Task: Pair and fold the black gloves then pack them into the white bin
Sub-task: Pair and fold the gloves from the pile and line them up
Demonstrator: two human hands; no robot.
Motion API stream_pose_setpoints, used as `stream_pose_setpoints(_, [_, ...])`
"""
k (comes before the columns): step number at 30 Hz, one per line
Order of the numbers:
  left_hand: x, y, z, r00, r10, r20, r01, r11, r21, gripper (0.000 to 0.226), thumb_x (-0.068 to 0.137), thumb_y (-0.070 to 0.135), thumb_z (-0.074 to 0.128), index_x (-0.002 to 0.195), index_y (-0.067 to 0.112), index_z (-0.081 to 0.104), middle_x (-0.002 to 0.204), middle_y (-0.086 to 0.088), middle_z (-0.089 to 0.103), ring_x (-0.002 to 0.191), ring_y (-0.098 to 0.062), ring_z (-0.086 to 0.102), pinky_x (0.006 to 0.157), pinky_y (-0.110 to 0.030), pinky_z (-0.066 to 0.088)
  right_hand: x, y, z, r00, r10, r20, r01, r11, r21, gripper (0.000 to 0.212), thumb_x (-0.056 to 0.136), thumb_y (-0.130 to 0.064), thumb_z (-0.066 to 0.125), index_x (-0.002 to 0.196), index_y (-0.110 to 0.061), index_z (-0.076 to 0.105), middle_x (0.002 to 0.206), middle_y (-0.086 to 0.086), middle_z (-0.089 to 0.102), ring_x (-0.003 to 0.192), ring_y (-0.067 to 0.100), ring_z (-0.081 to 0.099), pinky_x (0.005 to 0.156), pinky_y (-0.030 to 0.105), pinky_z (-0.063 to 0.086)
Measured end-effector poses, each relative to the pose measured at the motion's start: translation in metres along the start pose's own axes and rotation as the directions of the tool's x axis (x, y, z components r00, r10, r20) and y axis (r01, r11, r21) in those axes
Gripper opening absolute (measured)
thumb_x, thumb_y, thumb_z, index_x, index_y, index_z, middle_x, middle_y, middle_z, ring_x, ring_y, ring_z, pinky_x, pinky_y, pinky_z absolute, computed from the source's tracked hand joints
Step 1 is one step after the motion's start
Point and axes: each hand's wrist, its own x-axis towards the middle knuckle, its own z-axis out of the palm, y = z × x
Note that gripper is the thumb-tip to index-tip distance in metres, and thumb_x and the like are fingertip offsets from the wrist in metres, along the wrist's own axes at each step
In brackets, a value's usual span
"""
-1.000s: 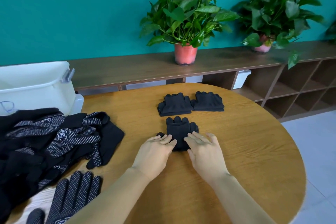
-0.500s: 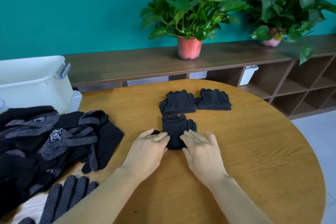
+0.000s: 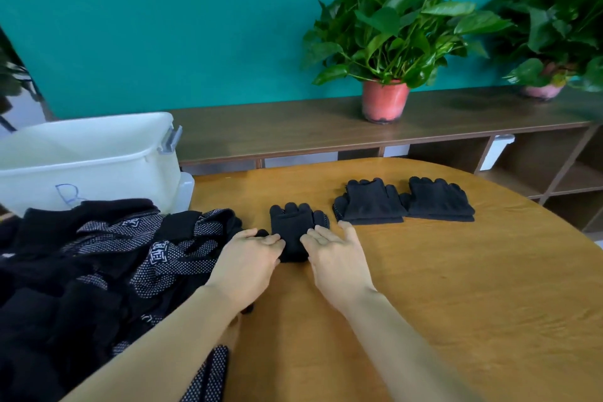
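The folded pair [image 3: 293, 235] is pressed near the centre of the table [image 3: 456, 287] under the straight, flat fingers of the left hand [image 3: 248, 261] and right hand [image 3: 336, 258]. Finished pairs [image 3: 370, 202] are seen at 2 o'clock, the pile [image 3: 98, 254] at 9, the bin [image 3: 88, 157] at 10. Once released, the fold may spring open.

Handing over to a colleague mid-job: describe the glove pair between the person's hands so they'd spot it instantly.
On the round wooden table, look just right of the loose glove pile in front of the white bin. The folded pair lies there, left of two other folded pairs. Only it has the left hand and right hand resting on it.
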Motion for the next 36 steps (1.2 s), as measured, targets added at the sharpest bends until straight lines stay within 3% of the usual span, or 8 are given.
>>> stream_pose_setpoints(3, [0.016,-0.003,0.001,0.997,-0.039,0.062,0.036,0.998,0.045,0.052,0.084,0.016,0.072,0.135,0.018,0.059,0.139,0.002,0.058,0.114,-0.006,0.062,0.114,-0.029,0.030,0.019,0.007,0.006,1.000,0.007,0.026,-0.005,0.999,-0.054,0.029,0.053,-0.009,0.084,0.075,-0.018,0.067,0.070,-0.007,0.068,0.086,0.016,0.069,0.097,0.042,0.043])
stream_pose_setpoints(6, [0.032,-0.007,0.006,0.991,-0.073,0.111,0.062,0.994,0.094,0.060,0.099,0.008,0.042,0.155,0.019,0.025,0.162,0.003,0.025,0.139,-0.013,0.040,0.121,-0.031,0.001,0.034,0.014,0.014,0.998,0.034,0.055,-0.030,0.997,-0.064,0.032,0.050,-0.007,0.085,0.077,-0.016,0.070,0.073,-0.004,0.071,0.093,0.019,0.071,0.095,0.047,0.049])
stream_pose_setpoints(17, [0.054,-0.016,0.019,0.988,-0.124,0.096,0.125,0.992,-0.007,0.065,0.099,0.003,0.039,0.158,0.018,0.012,0.165,0.001,0.013,0.150,-0.012,0.017,0.121,-0.031,-0.002,0.053,0.020,0.033,0.990,0.119,0.077,-0.110,0.987,-0.116,0.040,0.056,-0.008,0.088,0.094,-0.009,0.076,0.096,0.008,0.076,0.112,0.028,0.066,0.096,0.053,0.048])
stream_pose_setpoints(22, [0.037,-0.012,0.005,0.990,-0.136,0.023,0.137,0.989,-0.051,0.065,0.102,0.007,0.033,0.158,0.018,0.002,0.166,-0.001,-0.003,0.152,-0.011,-0.004,0.121,-0.035,-0.010,0.045,0.015,0.018,0.972,0.107,0.208,-0.068,0.980,-0.184,0.061,0.074,-0.008,0.075,0.132,-0.003,0.058,0.135,0.015,0.059,0.142,0.032,0.036,0.111,0.056,0.031])
stream_pose_setpoints(28, [-0.023,-0.023,-0.036,0.974,-0.196,-0.115,0.184,0.977,-0.112,0.055,0.101,0.006,0.042,0.154,0.015,0.030,0.162,-0.004,0.024,0.149,-0.012,0.023,0.119,-0.030,0.000,0.012,-0.007,-0.021,0.973,0.037,0.228,-0.011,0.993,-0.116,0.075,0.049,-0.010,0.090,0.120,-0.002,0.067,0.120,0.014,0.068,0.129,0.032,0.053,0.100,0.055,0.045])
stream_pose_setpoints(30, [-0.053,-0.029,-0.050,0.966,-0.235,-0.111,0.224,0.969,-0.104,0.056,0.098,0.004,0.046,0.152,0.015,0.035,0.160,-0.003,0.028,0.147,-0.012,0.027,0.120,-0.032,0.005,0.001,-0.019,-0.041,0.969,0.007,0.248,0.030,0.989,-0.145,0.077,0.060,-0.013,0.085,0.132,-0.003,0.059,0.129,0.013,0.064,0.137,0.032,0.044,0.107,0.055,0.037])
stream_pose_setpoints(33, [-0.099,-0.035,-0.072,0.957,-0.272,-0.104,0.263,0.960,-0.091,0.057,0.099,0.005,0.044,0.153,0.017,0.031,0.162,0.001,0.023,0.148,-0.010,0.023,0.121,-0.030,0.002,-0.016,-0.037,-0.067,0.963,-0.040,0.267,0.075,0.989,-0.124,0.068,0.090,-0.009,0.055,0.152,-0.007,0.027,0.150,0.008,0.044,0.151,0.026,0.012,0.118,0.051,0.009])
stream_pose_setpoints(36, [-0.142,-0.038,-0.088,0.944,-0.304,-0.129,0.293,0.951,-0.097,0.057,0.098,0.004,0.041,0.152,0.017,0.033,0.161,0.001,0.026,0.148,-0.009,0.022,0.120,-0.029,-0.001,-0.032,-0.056,-0.088,0.960,-0.034,0.278,0.068,0.991,-0.114,0.062,0.094,-0.008,0.046,0.153,-0.011,0.025,0.144,0.005,0.052,0.150,0.024,0.012,0.116,0.046,0.005])
